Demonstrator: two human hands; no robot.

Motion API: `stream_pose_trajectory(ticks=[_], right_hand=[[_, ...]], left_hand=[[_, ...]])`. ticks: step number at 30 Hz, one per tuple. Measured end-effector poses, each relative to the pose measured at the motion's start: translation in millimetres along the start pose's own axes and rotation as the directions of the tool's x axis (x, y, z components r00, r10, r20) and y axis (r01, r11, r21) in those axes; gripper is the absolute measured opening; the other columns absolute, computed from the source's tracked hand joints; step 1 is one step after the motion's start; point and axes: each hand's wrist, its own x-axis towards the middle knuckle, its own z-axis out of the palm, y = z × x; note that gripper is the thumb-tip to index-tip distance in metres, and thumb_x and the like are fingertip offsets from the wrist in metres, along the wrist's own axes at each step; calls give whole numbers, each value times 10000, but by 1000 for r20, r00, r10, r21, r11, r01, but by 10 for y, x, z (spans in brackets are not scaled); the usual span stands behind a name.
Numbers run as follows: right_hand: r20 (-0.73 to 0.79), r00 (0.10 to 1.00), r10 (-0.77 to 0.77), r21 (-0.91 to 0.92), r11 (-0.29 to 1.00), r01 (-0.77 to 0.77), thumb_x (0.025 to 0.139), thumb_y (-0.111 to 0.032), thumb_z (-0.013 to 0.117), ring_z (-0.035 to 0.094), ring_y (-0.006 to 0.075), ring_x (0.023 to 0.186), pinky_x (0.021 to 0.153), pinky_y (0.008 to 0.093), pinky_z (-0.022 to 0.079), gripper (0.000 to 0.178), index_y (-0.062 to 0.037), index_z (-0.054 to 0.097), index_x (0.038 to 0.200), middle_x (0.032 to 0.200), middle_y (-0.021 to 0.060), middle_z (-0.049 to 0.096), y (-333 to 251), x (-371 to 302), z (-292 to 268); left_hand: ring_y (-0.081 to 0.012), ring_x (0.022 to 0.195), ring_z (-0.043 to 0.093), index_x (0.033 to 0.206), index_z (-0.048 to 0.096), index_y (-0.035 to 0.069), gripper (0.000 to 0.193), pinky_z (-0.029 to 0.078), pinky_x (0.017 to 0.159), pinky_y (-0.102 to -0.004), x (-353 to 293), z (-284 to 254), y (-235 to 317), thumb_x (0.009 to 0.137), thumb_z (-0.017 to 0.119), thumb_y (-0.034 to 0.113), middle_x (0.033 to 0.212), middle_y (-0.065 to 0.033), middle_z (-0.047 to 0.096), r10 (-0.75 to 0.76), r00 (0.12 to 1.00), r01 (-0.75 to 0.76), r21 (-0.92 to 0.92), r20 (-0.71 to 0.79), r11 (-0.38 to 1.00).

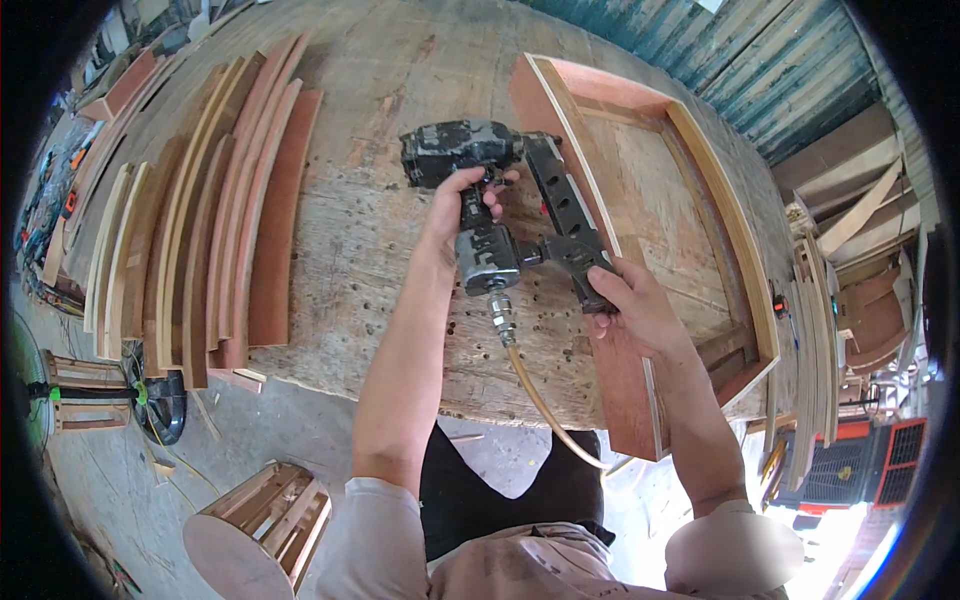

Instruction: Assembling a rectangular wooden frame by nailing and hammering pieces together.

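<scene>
A black, paint-worn pneumatic nail gun point(490, 252) is held over the wooden workbench, its head toward the far side. My left hand point(462, 212) wraps round its handle near the trigger. At the rear of the slanted magazine, my right hand point(630, 305) is closed on the end piece. A yellowish air hose point(535, 392) runs from a metal coupling at the handle's base down past the bench edge. Just right of the gun lies a rectangular wooden frame point(757, 290) with reddish sides and pale edges; the magazine overlaps its left side in this view.
Several long wooden strips point(268, 225) lie side by side on the left of the workbench point(400, 60). A round-ended wooden stool point(235, 550) lies on the floor at lower left. Stacked boards point(815, 350) and an orange-black machine point(850, 465) stand at the right.
</scene>
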Motion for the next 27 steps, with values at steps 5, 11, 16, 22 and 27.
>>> stream_pose_trajectory(ticks=[5, 11, 16, 22, 27], right_hand=[[21, 999, -46, -44, 998, 47, 963, -338, 595, 517, 86, 502, 459, 245, 441, 347, 6, 568, 934, 649, 12, 545, 29, -28, -52], [41, 999, -10, 20, 1000, 9, 980, -360, 566, 515, 96, 506, 475, 251, 435, 356, -4, 558, 981, 652, 15, 543, 63, -211, -30], [43, 998, 41, 4, 999, -41, 966, -390, 584, 544, 118, 522, 456, 263, 455, 420, 29, 555, 951, 640, 38, 545, 86, -468, 158], [-73, 997, 25, 98, 995, -18, 964, -350, 596, 543, 105, 499, 449, 259, 455, 389, 31, 556, 893, 613, 45, 549, 268, -1077, 203], [-60, 997, -43, 95, 994, 49, 963, -315, 605, 555, 101, 496, 443, 252, 455, 356, 33, 560, 902, 618, 43, 566, 441, -1375, 138]], left_hand=[[-102, 524, 548, 1048, 678, -17, 364, 486, 510, -239, 5, 86, 78, 895, 536, 282, 601, 38, 551, -10, 1000, 10, 62, -1, 998], [-103, 513, 539, 1008, 662, 15, 307, 478, 494, -244, -82, 285, 193, 885, 557, 276, 570, 29, 528, -58, 998, 51, 192, 31, 980], [-89, 526, 548, 1021, 651, 14, 315, 485, 499, -228, -318, 237, 178, 894, 541, 280, 584, 35, 525, -98, 995, 93, 257, 6, 962], [-74, 564, 549, 1110, 611, -7, 321, 515, 528, -225, -706, 368, -272, 886, 536, 209, 923, -57, 679, -97, 995, 97, 98, -4, 990], [-76, 585, 558, 1143, 573, -11, 317, 525, 531, -245, -908, 410, -478, 892, 533, 178, 1083, -121, 676, -76, 996, 74, 47, 54, 996]])
